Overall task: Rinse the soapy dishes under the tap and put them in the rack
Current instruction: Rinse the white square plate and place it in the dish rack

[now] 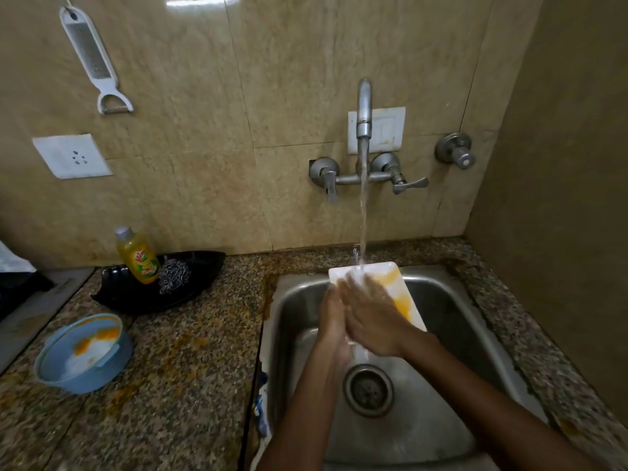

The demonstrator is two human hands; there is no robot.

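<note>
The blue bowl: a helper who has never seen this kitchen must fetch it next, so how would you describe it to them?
Start at the steel sink and look left across the speckled counter, past the black tray holding the yellow soap bottle. The blue bowl sits nearer the front edge, the only round blue thing there, with foam and orange smears inside.

Left hand (334, 312) against right hand (372, 314)

- A white rectangular plate (390, 283), smeared with yellow-orange residue on its right half, is leaning tilted over the steel sink (452, 300), its far edge sitting under the running tap (364, 107).
- Water is striking its upper edge.
- A blue bowl (83, 353), holding foam and orange smears, is sitting on the granite counter (190, 368), well left of the sink.
</note>
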